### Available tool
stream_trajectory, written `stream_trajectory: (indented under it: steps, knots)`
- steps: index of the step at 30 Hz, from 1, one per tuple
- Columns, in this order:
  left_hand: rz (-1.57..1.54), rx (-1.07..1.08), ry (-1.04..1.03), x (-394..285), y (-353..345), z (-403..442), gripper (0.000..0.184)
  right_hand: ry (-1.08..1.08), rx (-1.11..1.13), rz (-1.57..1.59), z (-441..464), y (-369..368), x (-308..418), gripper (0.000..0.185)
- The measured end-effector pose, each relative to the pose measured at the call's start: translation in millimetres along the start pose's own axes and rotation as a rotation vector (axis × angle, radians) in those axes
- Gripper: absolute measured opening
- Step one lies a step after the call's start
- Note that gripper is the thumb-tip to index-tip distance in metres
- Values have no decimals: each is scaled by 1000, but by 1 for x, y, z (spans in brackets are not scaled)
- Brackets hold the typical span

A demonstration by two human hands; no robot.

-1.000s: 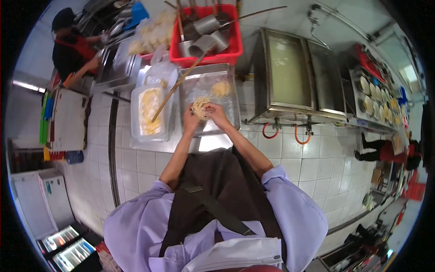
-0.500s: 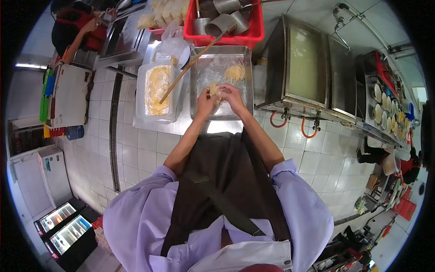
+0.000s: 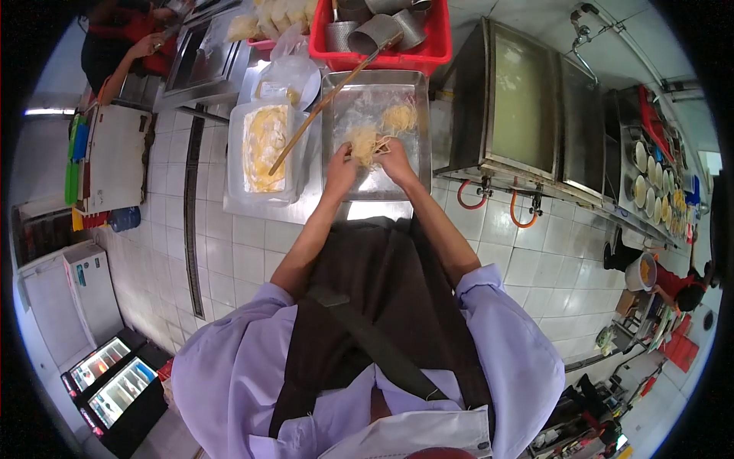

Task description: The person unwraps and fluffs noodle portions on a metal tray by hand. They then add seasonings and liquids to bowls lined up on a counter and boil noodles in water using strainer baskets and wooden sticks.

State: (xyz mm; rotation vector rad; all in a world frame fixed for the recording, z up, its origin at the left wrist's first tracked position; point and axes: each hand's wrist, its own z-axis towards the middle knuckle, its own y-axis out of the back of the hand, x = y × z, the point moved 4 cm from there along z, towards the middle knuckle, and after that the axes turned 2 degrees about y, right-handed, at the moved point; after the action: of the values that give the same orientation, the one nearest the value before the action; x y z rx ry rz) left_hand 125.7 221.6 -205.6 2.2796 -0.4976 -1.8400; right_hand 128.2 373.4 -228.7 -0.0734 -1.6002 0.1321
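Observation:
A loose bundle of pale yellow noodles (image 3: 365, 147) lies between my two hands, over the floured metal tray (image 3: 419, 164). My left hand (image 3: 341, 167) has its fingers curled at the bundle's left side. On the right, my right hand (image 3: 393, 162) grips strands that stick out past its fingers. Another nest of noodles (image 3: 399, 118) rests in the tray just beyond my right hand. To the left stands a plastic tub (image 3: 236, 172) holding a yellow, flour-dusted mass, with a long wooden stick (image 3: 321, 103) lying across its right side.
A red crate (image 3: 443, 50) with metal strainer baskets stands behind the tray. Bagged noodles (image 3: 277, 21) sit at the back left. A steel tank (image 3: 524, 107) of cloudy liquid is on the right, with several bowls (image 3: 650, 183) farther off. Other people work at both sides.
The noodles between my hands have spread from a compact clump into a looser, wider bundle. My hands have moved slightly apart. A person at the far right has shifted with a bucket.

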Motion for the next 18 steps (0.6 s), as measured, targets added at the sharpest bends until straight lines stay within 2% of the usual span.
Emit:
stream_trajectory:
  steps: [1, 2, 4, 5, 7, 8, 9, 10, 11, 13, 14, 16, 17, 18]
  knots:
    - [-306, 156, 357, 10, -3, 0, 38, 46, 138, -24, 1, -4, 6, 22]
    - [-302, 155, 358, 6, -1, -1, 38, 46, 137, -19, 4, -3, 10, 22]
    - [-610, -27, 223, -8, 5, -5, 28, 147, 92, -421, 6, 1, 24, 25]
    - [-610, -27, 226, -7, 5, -4, 28, 143, 93, -421, 7, 1, 29, 25]
    - [-356, 53, 113, -9, 8, 1, 24, -303, 65, 501, 5, -4, 20, 29]
    - [-354, 50, 119, 8, 7, 8, 24, -309, 67, 504, 4, -6, 9, 29]
    - [-203, 48, 48, 26, 4, 16, 21, -233, 109, 377, 5, -7, -1, 30]
    - [-50, 48, -24, 19, 5, 16, 18, -153, 148, 252, 5, -9, -6, 30]
    - [-48, 48, -23, 16, 7, 14, 18, -154, 148, 254, 5, -10, -14, 30]
    - [6, 77, -150, -5, 11, 12, 21, -96, 110, 58, 8, -12, -22, 28]
    - [6, 81, -144, -6, 9, 8, 21, -103, 107, 59, 5, -15, -7, 28]
    - [-150, 50, -78, -4, 4, 5, 22, -187, 81, 320, 6, -16, 18, 23]
    - [-154, 45, -76, 3, 5, 2, 22, -190, 87, 315, 6, -14, 11, 23]
    - [62, 30, -115, 11, 9, -1, 23, -183, 144, 256, 9, -12, 2, 24]
